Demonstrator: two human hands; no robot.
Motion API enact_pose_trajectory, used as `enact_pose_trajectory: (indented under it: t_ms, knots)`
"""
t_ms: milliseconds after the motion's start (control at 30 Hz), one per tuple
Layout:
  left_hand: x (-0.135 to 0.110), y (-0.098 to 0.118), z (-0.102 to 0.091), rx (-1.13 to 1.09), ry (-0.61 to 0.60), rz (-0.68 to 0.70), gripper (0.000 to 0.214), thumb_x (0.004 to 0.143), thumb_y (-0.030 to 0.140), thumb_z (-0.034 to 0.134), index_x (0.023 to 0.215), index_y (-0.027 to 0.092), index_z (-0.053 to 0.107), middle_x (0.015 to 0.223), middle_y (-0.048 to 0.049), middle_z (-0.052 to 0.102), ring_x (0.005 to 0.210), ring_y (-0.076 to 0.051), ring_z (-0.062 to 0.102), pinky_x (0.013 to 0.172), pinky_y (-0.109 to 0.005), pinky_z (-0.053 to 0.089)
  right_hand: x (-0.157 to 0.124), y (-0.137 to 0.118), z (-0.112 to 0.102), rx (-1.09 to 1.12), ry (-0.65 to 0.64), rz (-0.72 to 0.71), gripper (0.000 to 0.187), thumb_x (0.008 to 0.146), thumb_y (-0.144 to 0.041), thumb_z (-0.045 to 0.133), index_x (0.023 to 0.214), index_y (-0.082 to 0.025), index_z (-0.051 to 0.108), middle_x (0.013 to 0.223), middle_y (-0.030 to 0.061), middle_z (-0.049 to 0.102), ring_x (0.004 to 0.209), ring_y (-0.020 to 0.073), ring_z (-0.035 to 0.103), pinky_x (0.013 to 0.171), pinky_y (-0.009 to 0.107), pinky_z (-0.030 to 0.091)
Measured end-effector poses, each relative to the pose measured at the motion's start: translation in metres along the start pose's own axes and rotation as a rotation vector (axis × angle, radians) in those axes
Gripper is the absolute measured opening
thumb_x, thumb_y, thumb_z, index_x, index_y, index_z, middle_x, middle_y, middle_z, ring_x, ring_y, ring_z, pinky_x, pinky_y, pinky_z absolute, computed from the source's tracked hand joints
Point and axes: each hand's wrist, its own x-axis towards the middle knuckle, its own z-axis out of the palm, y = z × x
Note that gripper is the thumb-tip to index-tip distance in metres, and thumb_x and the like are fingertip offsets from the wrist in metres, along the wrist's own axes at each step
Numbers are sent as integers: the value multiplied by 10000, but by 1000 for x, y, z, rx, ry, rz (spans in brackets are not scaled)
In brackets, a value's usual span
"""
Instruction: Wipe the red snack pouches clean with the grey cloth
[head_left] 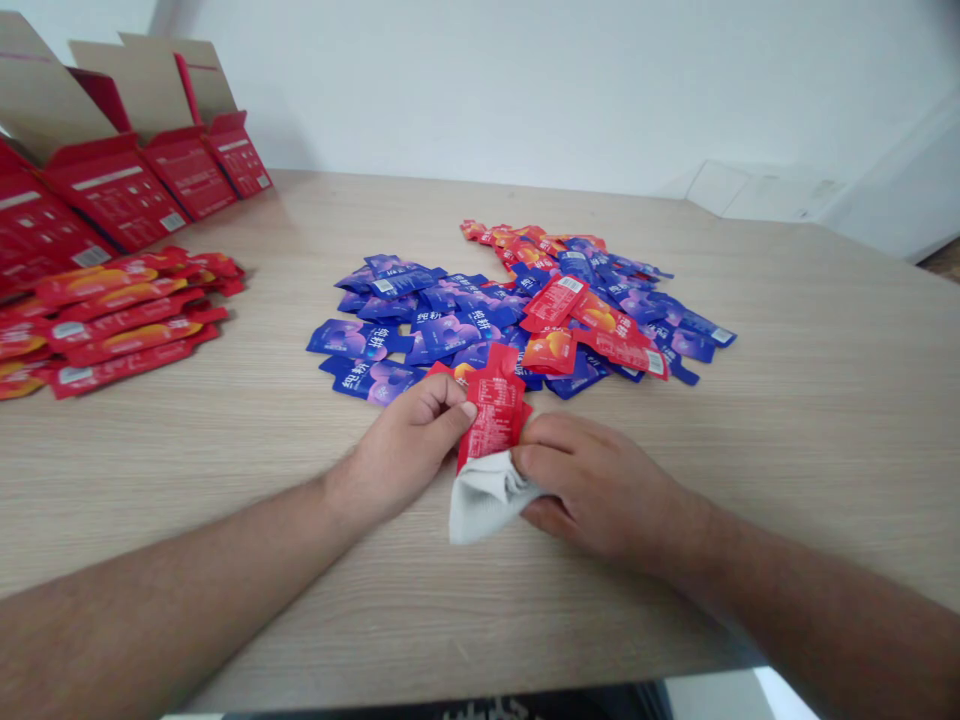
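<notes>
Pale wood-grain counter (787, 430) fills the view beneath a white wall (525, 90), and we read it from the left: open red cartons (112, 190) stand near the far corner with their flaps raised, and a loose row of red packets (124, 325) lies just in front of them. Toward the middle spreads a heap of blue sachets (435, 335), with a scatter of red-and-orange sachets (555, 305) lying across it. Our left hand (401, 450) is closed to a pinch, its thumb and fingers on the edge of a red sachet (491, 410) held upright just off the near side of the heap. At that sachet's lower end sits a crumpled white cloth (487, 498) — we cannot tell whether it comes out of the sachet — and our right hand (600, 490) curls over the cloth, its fingers touching the sachet too. We judge the pinch the weak point: held by so little of its edge, the sachet could slip under a hard tug or its thin film could tear — and, dropped, it could land among the heap.
</notes>
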Motion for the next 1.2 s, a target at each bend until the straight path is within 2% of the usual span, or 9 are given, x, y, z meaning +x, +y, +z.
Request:
enact_pose_trajectory:
  t_ms: [67,233,433,567,767,933,1067,1200]
  knots:
    - [0,0,0,11,14,13,220,910,351,639,806,200,517,636,50,515,536,-100,449,519,-231,348,0,-1,0,-1,-19,-26,91,920,-229,653,1006,-203,649,1014,57,658,936,231,599,832,365,481]
    - [1,-2,-1,6,17,2,222,904,375,639,824,201,526,659,34,555,551,-113,486,514,-235,346,0,2,0,-9,43,66,65,919,-232,646,965,-187,639,962,64,637,889,222,581,795,354,478]
    - [0,-2,-2,4,20,16,233,909,376,648,817,200,528,639,44,533,535,-105,463,512,-234,351,-1,-1,1,12,-17,-17,94,920,-228,648,1010,-199,649,1017,60,654,940,229,590,842,367,480]
    - [1,-3,-2,-4,24,16,222,911,373,641,828,202,526,673,31,571,557,-114,497,517,-237,363,0,1,0,-9,45,81,78,929,-246,643,973,-182,636,978,68,640,911,231,579,811,363,481]
    - [1,-1,-1,-15,21,28,223,908,361,655,820,197,533,680,31,575,570,-111,504,548,-244,400,-1,0,0,12,-3,-12,88,920,-230,651,1001,-196,642,999,58,649,927,231,589,837,367,481]
    - [1,-1,-1,-33,30,1,216,916,365,637,836,200,523,650,40,554,535,-106,474,510,-232,346,-1,4,0,-23,55,93,100,923,-247,654,986,-178,621,1015,80,641,950,243,589,840,372,481]
    - [1,-2,-1,-36,25,13,219,903,356,655,822,195,531,638,49,534,524,-97,453,517,-230,356,-1,6,1,0,2,-13,82,915,-235,661,983,-203,626,992,53,644,908,229,594,809,357,477]
    - [1,-3,-1,-17,23,2,222,898,362,662,830,199,528,658,38,557,532,-105,473,508,-231,344,-1,14,-1,-10,105,116,108,922,-236,651,1005,-186,603,1012,78,635,946,245,595,838,368,473]
